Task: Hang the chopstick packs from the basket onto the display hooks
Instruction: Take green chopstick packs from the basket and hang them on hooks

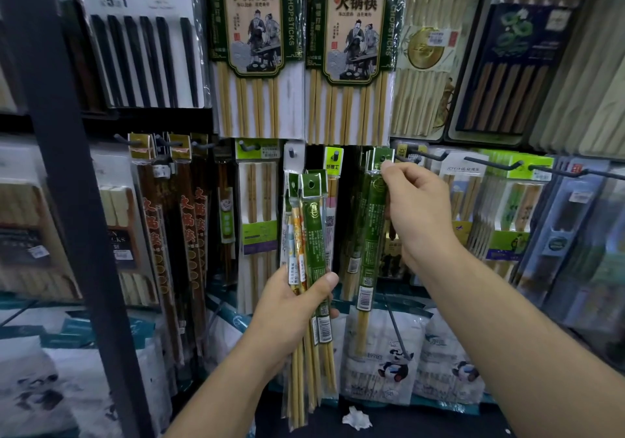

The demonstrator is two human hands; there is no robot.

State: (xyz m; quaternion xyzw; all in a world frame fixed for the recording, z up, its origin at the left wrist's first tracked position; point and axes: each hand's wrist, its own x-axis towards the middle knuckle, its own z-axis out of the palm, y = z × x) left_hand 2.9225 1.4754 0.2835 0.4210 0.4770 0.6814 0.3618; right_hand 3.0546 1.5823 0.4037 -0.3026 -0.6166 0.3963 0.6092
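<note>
My R hand (417, 211) pinches the header of a green chopstick pack (371, 234), thumb & forefinger clamped on its top corner beside the punched hole. The pack hangs upright in front of the display's lower row, abt mid-width. Its header sits just left of a dark hook (411, 159); can't tell if the hole is on it yet. More green packs hang right behind it. My L hand (294, 305) grips a bundle of packs (306, 221), fingers wrapped round the middle, thumb across the front, headers up, stick ends poking out below my fist. There's a narrow dark gap betw. bundle & held pack. Overhead, two big hot-pot packs (257, 52) end just above the header, so there's little room upward. To the R, long hook rods (490, 164) jut toward me w/ bare length at the front. At the L edge a dark upright post (67, 200) cuts across the rack. Below are panda-print bags (392, 366), and a crumpled white scrap (355, 417) lies on the dark surface near the bottom edge. Packs at the far L & R are blurred, labels unreadable.
</note>
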